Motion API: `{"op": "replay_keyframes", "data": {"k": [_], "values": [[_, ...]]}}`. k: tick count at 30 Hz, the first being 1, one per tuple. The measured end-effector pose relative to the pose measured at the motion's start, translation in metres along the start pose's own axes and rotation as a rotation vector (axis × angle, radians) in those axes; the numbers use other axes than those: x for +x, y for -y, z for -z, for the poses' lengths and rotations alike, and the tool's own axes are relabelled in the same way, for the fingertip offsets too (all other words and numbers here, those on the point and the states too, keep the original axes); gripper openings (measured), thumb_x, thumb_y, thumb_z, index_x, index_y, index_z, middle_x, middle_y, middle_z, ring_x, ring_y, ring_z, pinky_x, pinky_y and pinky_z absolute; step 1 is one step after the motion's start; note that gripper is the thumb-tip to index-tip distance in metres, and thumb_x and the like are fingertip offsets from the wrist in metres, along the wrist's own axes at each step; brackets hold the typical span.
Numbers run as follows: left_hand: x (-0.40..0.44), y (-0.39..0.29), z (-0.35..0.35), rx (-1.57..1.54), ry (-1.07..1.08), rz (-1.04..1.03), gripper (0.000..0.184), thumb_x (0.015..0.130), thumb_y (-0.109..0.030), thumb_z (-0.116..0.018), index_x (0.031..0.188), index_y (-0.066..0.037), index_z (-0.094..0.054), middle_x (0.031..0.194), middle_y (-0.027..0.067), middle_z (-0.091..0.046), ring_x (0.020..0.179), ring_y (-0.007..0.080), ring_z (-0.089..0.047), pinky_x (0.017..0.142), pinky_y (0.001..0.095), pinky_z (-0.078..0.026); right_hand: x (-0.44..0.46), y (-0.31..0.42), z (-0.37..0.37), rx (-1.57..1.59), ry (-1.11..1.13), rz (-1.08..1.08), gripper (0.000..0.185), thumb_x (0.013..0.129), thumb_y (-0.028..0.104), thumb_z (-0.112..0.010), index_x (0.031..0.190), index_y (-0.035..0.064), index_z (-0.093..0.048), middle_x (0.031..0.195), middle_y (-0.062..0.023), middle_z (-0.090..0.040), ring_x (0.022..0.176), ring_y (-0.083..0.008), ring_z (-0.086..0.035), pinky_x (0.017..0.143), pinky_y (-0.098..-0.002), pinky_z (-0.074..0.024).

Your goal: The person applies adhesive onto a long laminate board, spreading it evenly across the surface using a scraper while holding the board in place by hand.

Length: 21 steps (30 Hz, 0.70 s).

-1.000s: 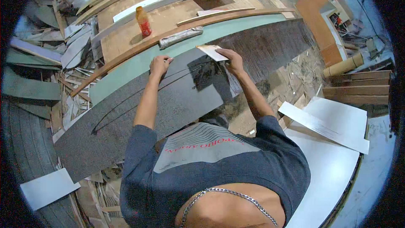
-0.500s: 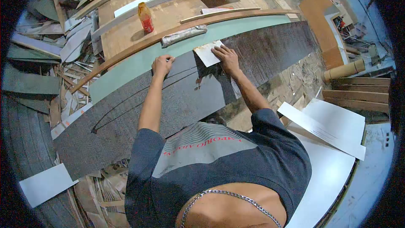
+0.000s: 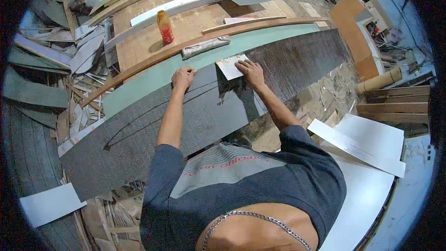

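Note:
A long dark-grey sheet (image 3: 144, 125) lies across the work surface, wet and dark brown on its right part, with a thin dark line of liquid looping over the left part. My right hand (image 3: 251, 72) presses a white flat spreader card (image 3: 229, 68), smeared brown along its upper edge, against the sheet at the border of the wet area. At the far edge of the sheet, my left hand (image 3: 183, 78) rests with curled fingers and the thumb against the forefinger. What those fingers hold, if anything, is hidden.
Beyond the sheet lie a pale green board (image 3: 134, 94), a wrapped roll (image 3: 206, 47) and a wooden strip (image 3: 139, 66). A bottle with a red label (image 3: 165, 29) stands behind them. Scrap pieces (image 3: 88, 56) heap at left; white panels (image 3: 364, 146) lean at right.
The whole view has shifted slightly, so everything appears a little lower. Both hands and the card keep almost the same place on the sheet.

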<state>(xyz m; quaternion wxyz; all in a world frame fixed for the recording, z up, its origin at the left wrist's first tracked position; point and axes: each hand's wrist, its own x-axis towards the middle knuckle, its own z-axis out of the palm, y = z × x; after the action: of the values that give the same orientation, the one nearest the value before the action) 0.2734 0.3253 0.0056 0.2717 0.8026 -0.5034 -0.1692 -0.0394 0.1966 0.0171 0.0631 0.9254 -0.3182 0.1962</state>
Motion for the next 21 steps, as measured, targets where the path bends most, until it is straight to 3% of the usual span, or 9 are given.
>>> {"op": "replay_keyframes", "data": {"k": [3,4,6,7,14,17,18,21], "values": [[0.0,-0.003,0.005,-0.028,-0.003,0.017,0.027,0.086,-0.044,-0.07,0.096,-0.02,-0.078,0.098,0.016,-0.073,0.096,0.0381,-0.068,0.083,0.0479,-0.053,-0.026,0.021,0.029,0.049,0.007,-0.023,0.041,0.084,0.011,-0.06,0.123,0.0207,-0.066,0.13,0.0021,-0.064,0.122,-0.0208,-0.058,0.089,-0.0385,-0.0464],[-0.001,-0.005,0.006,-0.026,0.0,0.039,0.027,0.085,-0.044,-0.07,0.096,-0.02,-0.077,0.098,0.0157,-0.073,0.096,0.0378,-0.068,0.083,0.0479,-0.053,-0.042,0.027,0.034,-0.016,0.098,-0.072,0.04,0.091,0.02,-0.053,0.129,0.0239,-0.062,0.133,0.0016,-0.062,0.123,-0.0226,-0.057,0.095,-0.0425,-0.0443],[0.0,-0.006,0.008,-0.022,0.018,0.039,0.027,0.085,-0.044,-0.07,0.096,-0.02,-0.077,0.099,0.015,-0.073,0.097,0.037,-0.068,0.083,0.0475,-0.053,-0.072,0.044,0.046,0.058,0.038,-0.082,0.04,0.091,0.02,-0.052,0.13,0.0244,-0.062,0.132,0.0013,-0.063,0.12,-0.0217,-0.059,0.091,-0.0423,-0.0452],[-0.003,-0.01,0.012,-0.011,0.012,0.052,0.027,0.085,-0.043,-0.07,0.097,-0.02,-0.077,0.099,0.0149,-0.073,0.097,0.0369,-0.068,0.084,0.0474,-0.053,-0.086,0.056,0.057,0.058,0.059,-0.084,0.044,0.084,0.009,-0.058,0.126,0.0184,-0.065,0.128,-0.0008,-0.066,0.117,-0.0233,-0.061,0.089,-0.0396,-0.0471],[0.001,-0.003,0.002,0.011,-0.013,0.012,0.026,0.085,-0.041,-0.071,0.096,-0.018,-0.077,0.099,0.0146,-0.073,0.096,0.0372,-0.067,0.085,0.0481,-0.052,-0.108,0.091,0.112,0.278,0.514,-0.012,0.049,0.077,0.003,-0.06,0.122,0.0206,-0.067,0.123,-0.0013,-0.067,0.114,-0.0233,-0.062,0.088,-0.0389,-0.0492],[0.003,0.003,-0.005,-0.028,-0.041,-0.036,0.024,0.086,-0.039,-0.07,0.095,-0.017,-0.076,0.097,0.0151,-0.073,0.095,0.0377,-0.067,0.084,0.0486,-0.052,-0.087,0.069,0.099,0.33,0.11,-0.201,0.042,0.075,-0.002,-0.057,0.11,0.0171,-0.073,0.111,-0.007,-0.072,0.1,-0.0296,-0.067,0.081,-0.0406,-0.0541],[0.002,0.0,-0.004,-0.031,-0.047,-0.038,0.024,0.086,-0.039,-0.07,0.095,-0.017,-0.076,0.097,0.0151,-0.073,0.095,0.0377,-0.067,0.084,0.0486,-0.052,-0.074,0.056,0.095,0.357,0.045,-0.221,0.04,0.077,0.005,-0.059,0.114,0.0163,-0.071,0.113,-0.011,-0.07,0.101,-0.0313,-0.066,0.084,-0.0412,-0.0524],[-0.002,-0.007,0.001,0.031,-0.057,-0.04,0.023,0.088,-0.037,-0.069,0.094,-0.016,-0.075,0.096,0.016,-0.072,0.095,0.0384,-0.066,0.083,0.049,-0.052,-0.04,0.021,0.074,0.28,-0.087,-0.34,0.045,0.074,0.002,-0.063,0.115,0.0188,-0.07,0.114,-0.0114,-0.07,0.099,-0.0339,-0.067,0.084,-0.0432,-0.0531]]}}
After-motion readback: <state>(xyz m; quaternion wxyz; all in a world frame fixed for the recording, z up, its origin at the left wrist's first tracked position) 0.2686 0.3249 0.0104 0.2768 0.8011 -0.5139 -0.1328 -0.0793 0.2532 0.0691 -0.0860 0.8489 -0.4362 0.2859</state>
